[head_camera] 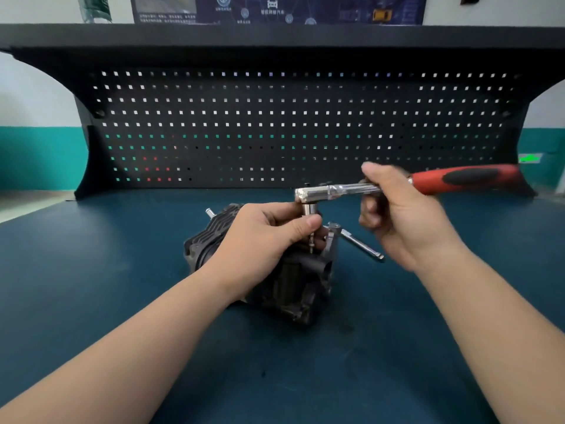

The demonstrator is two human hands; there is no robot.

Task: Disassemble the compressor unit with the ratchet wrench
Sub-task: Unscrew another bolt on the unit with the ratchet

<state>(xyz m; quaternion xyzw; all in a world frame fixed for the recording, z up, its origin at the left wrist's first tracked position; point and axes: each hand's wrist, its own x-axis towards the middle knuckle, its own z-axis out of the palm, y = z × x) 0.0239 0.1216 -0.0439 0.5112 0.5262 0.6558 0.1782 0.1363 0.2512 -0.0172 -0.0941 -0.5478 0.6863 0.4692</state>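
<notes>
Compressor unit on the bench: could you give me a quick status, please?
Left hand pinches socket; right hand grips ratchet wrench shaft. Compressor unit still assembled. Loose extension bar beside it, clear.

Even, bright light; wide-angle bending at edges, right hand perhaps slightly motion-blurred

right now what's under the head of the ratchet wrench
A socket with a thin bit, pinched by the left hand, above the compressor unit. The bolt it meets is covered by fingers.
</notes>
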